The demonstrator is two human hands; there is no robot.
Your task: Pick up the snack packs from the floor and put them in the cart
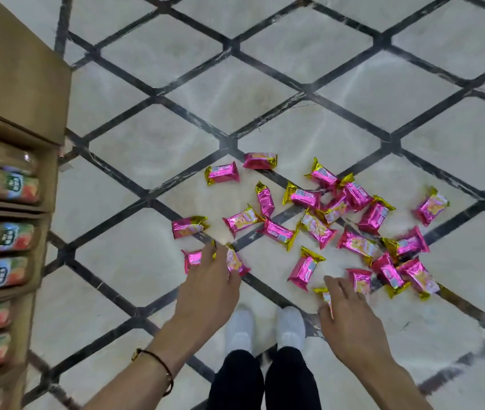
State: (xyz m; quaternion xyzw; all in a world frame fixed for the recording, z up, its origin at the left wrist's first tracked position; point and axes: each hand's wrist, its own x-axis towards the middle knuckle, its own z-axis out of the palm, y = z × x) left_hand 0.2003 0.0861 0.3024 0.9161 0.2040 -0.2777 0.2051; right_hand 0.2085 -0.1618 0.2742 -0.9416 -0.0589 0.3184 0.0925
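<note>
I'm holding my left hand (208, 282) low over the floor (134, 255), fingers straight and spread. They are lying across two pink-and-gold snack packs, one poking out at the little-finger side (192, 258) and one at the thumb side (238, 263). Nothing is curled round either. My right hand (350, 318) is hovering, fingers loosely spread. A gold-edged pack (325, 295) is showing between thumb and forefinger; I can't tell if I'm pinching it or if it's just lying under the hand. The rest of the snack packs (318, 229) are lying scattered ahead of both hands, thickest ahead and outward of the right, several overlapping. The cart isn't showing anywhere. Cardboard boxes (13, 69) of other packaged goods are sitting well off to the outer side of my left hand. My white shoes (290, 324) are standing between my wrists.

Risks, as I judge them:
- The foil looks slick and the tiles glossy, so a flat-fingered scoop is likely pushing packs away, not lifting them.
- Going for two packs with one hand is asking for a drop.
- The overlapped heap by the right hand could snag and drag neighbours along.
- Strays near my shoes are getting stepped on if I shift.
</note>
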